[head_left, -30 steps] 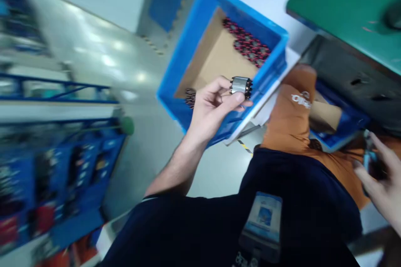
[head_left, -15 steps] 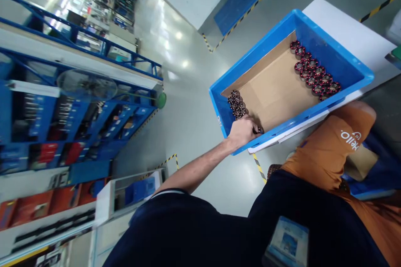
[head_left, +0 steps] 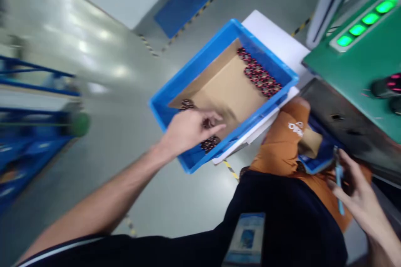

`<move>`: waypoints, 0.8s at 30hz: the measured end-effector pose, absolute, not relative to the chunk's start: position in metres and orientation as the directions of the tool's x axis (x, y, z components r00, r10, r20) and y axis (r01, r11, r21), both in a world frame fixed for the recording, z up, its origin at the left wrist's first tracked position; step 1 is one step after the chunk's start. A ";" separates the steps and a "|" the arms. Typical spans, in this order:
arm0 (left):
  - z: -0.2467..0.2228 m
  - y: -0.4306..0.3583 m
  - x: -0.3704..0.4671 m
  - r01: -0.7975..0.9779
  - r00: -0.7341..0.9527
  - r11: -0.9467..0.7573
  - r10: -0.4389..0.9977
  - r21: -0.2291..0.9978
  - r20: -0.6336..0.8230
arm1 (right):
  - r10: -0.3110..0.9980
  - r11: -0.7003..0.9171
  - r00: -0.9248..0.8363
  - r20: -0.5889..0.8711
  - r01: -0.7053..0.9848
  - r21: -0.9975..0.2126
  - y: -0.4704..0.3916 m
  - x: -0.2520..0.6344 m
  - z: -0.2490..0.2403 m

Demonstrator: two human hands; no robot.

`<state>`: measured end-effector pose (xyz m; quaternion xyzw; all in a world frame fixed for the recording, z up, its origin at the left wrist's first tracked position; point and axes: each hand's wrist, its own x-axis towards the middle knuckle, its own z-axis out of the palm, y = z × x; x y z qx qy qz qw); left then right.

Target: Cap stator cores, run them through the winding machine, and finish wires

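My left hand (head_left: pixel 191 129) is above the left part of a blue plastic bin (head_left: pixel 194 64), thumb and fingers apart, with nothing visible between them. Under and beside it, dark ring-shaped coils (head_left: pixel 209 144) stand in a group along the bin's near-left end, partly hidden by the hand. A block of reddish ring coils (head_left: pixel 258 74) lines the opposite end. Brown cardboard (head_left: pixel 224 85) covers the bin floor. At the lower right, my right hand (head_left: pixel 355 187) grips slim light-blue-handled pliers (head_left: pixel 339 175), metal tip pointing up; motion blur softens their details.
The bin rests on a white support (head_left: pixel 272 37). To the right is a green bench top (head_left: pixel 354 66) with a strip of lit green buttons (head_left: pixel 357 29). Below it, a blue crate (head_left: pixel 313 164) holds cardboard. An orange-clothed leg (head_left: pixel 275 150) is beside the bin.
My left hand has lifted from the coils at the bin's near-left corner and its fingers have parted. The view has swung right, bringing my right hand, the pliers and the green bench into sight.
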<state>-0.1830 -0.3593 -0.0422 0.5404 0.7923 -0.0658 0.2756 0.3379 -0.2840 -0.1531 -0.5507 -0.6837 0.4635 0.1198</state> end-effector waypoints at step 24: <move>-0.062 -0.202 0.040 0.451 0.239 -0.731 0.652 0.512 0.720 | 0.979 -0.064 -0.139 -0.151 0.490 -0.869 -0.366 0.343 -0.114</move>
